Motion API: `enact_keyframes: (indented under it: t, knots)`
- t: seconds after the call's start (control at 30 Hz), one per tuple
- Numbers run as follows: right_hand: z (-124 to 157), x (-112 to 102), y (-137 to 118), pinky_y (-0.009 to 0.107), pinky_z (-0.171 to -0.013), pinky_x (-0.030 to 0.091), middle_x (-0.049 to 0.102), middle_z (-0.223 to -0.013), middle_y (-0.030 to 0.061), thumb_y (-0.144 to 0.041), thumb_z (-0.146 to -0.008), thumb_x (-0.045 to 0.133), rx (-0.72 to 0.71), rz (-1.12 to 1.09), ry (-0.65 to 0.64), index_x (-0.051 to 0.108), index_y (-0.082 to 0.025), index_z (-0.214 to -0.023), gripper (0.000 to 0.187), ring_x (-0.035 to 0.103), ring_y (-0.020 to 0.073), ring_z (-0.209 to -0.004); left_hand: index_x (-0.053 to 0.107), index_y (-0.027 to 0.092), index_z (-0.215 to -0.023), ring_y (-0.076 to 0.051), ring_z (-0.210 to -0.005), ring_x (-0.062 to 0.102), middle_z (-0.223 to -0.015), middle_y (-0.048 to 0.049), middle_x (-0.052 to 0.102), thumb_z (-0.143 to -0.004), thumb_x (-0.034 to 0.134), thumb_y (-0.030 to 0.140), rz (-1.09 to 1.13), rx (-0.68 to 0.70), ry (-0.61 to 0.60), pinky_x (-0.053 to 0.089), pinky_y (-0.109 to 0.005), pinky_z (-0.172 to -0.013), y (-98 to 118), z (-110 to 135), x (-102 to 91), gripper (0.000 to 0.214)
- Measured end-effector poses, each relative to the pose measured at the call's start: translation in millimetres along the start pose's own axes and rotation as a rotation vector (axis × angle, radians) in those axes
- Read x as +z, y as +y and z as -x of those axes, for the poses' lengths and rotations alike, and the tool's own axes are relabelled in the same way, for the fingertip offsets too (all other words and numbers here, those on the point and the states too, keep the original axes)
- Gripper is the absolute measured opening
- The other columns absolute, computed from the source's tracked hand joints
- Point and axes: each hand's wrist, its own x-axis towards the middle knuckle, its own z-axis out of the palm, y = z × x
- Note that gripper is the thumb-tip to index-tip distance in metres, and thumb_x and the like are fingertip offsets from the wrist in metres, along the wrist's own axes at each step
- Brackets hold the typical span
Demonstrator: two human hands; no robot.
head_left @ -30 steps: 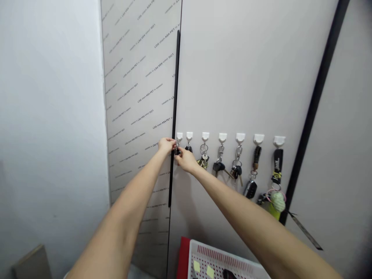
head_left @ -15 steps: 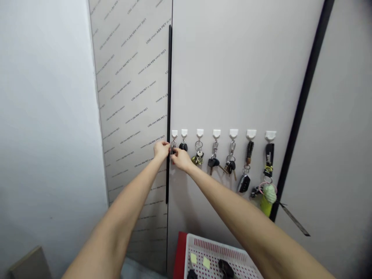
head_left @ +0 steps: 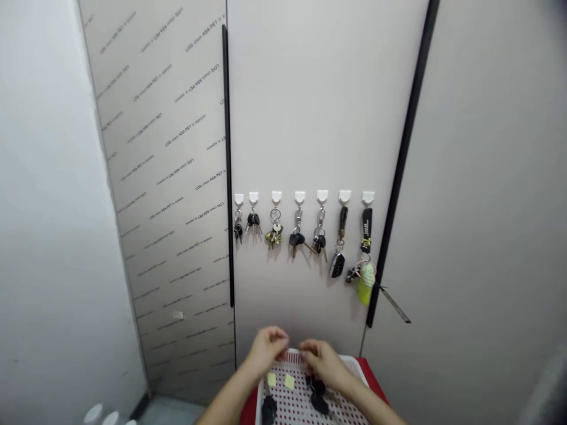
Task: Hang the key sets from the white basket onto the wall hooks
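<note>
My left hand (head_left: 266, 349) hovers over the back left of a white perforated plastic basket (head_left: 361, 369), its fingers loosely curled and apart. Across from it, my right hand (head_left: 325, 361) reaches over the basket with bent fingers, nothing visible in them. Under the right hand lie black keys (head_left: 319, 404), partly covered by it. Another black key (head_left: 269, 408) rests at the basket's left side. Two pale yellow paper squares, a left one (head_left: 271, 379) and a right one (head_left: 289, 382), lie on the basket floor. Both hands are slightly blurred.
On the cabinet door (head_left: 310, 118), several white hooks hold key bunches, from small keys (head_left: 238, 229) at the left to a black strap with a green charm (head_left: 367, 277) at the right. A black handle strip (head_left: 228, 177) runs vertically. Something red (head_left: 374, 383) sits beneath the basket.
Both hands have left the leftmost hook and come down over the basket. Keys now hang in full view on that hook. The camera view has shifted to the right.
</note>
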Motion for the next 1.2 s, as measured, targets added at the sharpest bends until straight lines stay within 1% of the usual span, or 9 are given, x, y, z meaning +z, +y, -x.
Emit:
enact_keyframes:
  t: [0.13,0.23,0.37,0.47,0.6,0.7,1.07,1.13,1.2]
  knots:
    - [28,-1,32,0.017,-0.036,0.026,0.046,-0.048,-0.0041,-0.026,-0.06,0.038,0.086,-0.088,0.062,0.052,-0.015,-0.068,0.019,0.039,0.0056,-0.036,0.047,0.013,-0.055,-0.003,-0.031,0.031,-0.036,0.0084,0.037,-0.047,0.055,0.019,-0.105,-0.122,-0.148,0.021,-0.017,-0.037,-47,5,32.0,0.013]
    - [35,-8,29,0.017,-0.035,0.025,0.042,-0.044,-0.0055,-0.025,-0.06,0.04,0.104,-0.103,0.061,0.052,-0.015,-0.064,0.016,0.034,0.0045,-0.034,0.051,0.012,-0.062,-0.002,-0.031,0.026,-0.035,0.0101,0.032,-0.044,0.055,0.011,-0.2,-0.133,-0.176,0.016,-0.017,-0.036,-52,3,35.0,0.018]
    - [30,-34,-6,0.016,-0.035,0.022,0.033,-0.039,-0.009,-0.024,-0.058,0.046,-0.019,-0.132,0.153,0.05,-0.012,-0.083,0.027,0.027,0.0033,-0.034,0.046,0.012,-0.092,-0.002,-0.034,0.027,-0.039,0.0103,0.034,-0.049,0.052,0.009,-0.131,0.024,-0.129,0.019,-0.016,-0.038,-9,-4,32.0,0.043]
    - [31,-59,-54,0.015,-0.035,0.022,0.028,-0.039,-0.0116,-0.022,-0.06,0.046,-0.222,-0.28,0.321,0.025,-0.014,-0.113,0.057,0.025,0.0036,-0.033,0.024,0.018,-0.114,-0.001,-0.036,0.025,-0.041,0.0108,0.032,-0.055,0.052,0.013,0.028,0.231,-0.143,0.02,-0.015,-0.04,48,0,35.7,0.066]
    - [49,-85,-118,0.017,-0.039,0.029,0.031,-0.041,-0.0114,-0.02,-0.062,0.046,-0.592,-0.457,0.431,0.004,-0.025,-0.119,0.071,0.03,0.0045,-0.036,0.003,0.025,-0.119,-0.001,-0.04,0.027,-0.045,0.01,0.033,-0.056,0.055,0.016,0.155,0.526,-0.161,0.023,-0.015,-0.043,118,20,47.7,0.082]
    - [61,-93,-144,0.018,-0.041,0.032,0.031,-0.041,-0.0113,-0.019,-0.062,0.046,-0.739,-0.505,0.427,0.001,-0.028,-0.118,0.073,0.032,0.0047,-0.037,-0.002,0.027,-0.118,-0.001,-0.041,0.028,-0.046,0.0097,0.034,-0.057,0.054,0.015,0.177,0.658,-0.203,0.025,-0.015,-0.044,147,31,57.1,0.084]
    - [58,-93,-150,0.018,-0.039,0.031,0.031,-0.042,-0.0107,-0.02,-0.063,0.046,-0.717,-0.472,0.359,0.005,-0.026,-0.119,0.069,0.031,0.0043,-0.037,0.0,0.028,-0.118,0.0,-0.04,0.028,-0.046,0.0102,0.034,-0.056,0.056,0.014,0.198,0.621,-0.288,0.024,-0.015,-0.044,155,25,68.8,0.085]
    - [53,-103,-144,0.018,-0.04,0.031,0.032,-0.043,-0.0103,-0.022,-0.063,0.046,-0.659,-0.411,0.422,0.014,-0.023,-0.118,0.064,0.031,0.0042,-0.038,0.002,0.026,-0.119,-0.001,-0.04,0.029,-0.046,0.01,0.035,-0.056,0.056,0.016,0.16,0.548,-0.322,0.024,-0.015,-0.043,150,19,68.3,0.084]
    - [41,-122,-134,0.018,-0.042,0.033,0.036,-0.046,-0.0085,-0.025,-0.062,0.047,-0.565,-0.351,0.605,0.028,-0.019,-0.112,0.054,0.034,0.0043,-0.04,0.007,0.023,-0.119,-0.001,-0.04,0.032,-0.048,0.0087,0.038,-0.056,0.056,0.02,0.083,0.439,-0.35,0.025,-0.016,-0.043,143,8,68.4,0.08]
